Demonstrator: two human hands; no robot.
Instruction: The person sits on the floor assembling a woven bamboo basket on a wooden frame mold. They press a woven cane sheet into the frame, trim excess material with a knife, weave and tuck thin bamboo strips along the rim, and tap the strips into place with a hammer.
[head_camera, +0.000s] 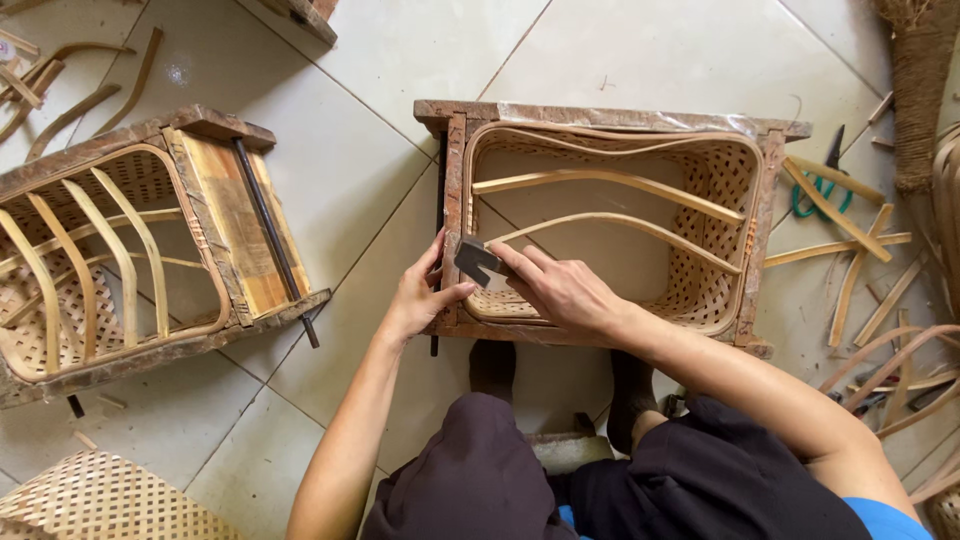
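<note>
Woven bamboo basket (715, 170) sits pressed inside a rough wooden frame (610, 116) on the pale tiled floor (370, 170), directly ahead of the seated person's knees. Its walls are an open lattice weave in light tan, the bottom looks smooth and plain, and the rim is bound by a bent bamboo band that follows the frame's rounded rectangle. Two curved bamboo strips (610, 180) span the opening from the left side to the right, one above the other, both slightly bowed.

At the near left corner of the frame, the left hand (420, 295) curls its fingers around a small dark flat piece (476, 260), thumb underneath. The right hand (565, 290) lies over the basket's near rim, fingers closed on the same dark piece from the other side.

To the left, well apart, stands a second frame (235, 215) holding another basket with several bent strips across it. A finished woven piece (100, 500) shows at the lower left corner. Loose bamboo strips (840, 215) and green-handled scissors (822, 185) lie on the floor just right of the frame.
</note>
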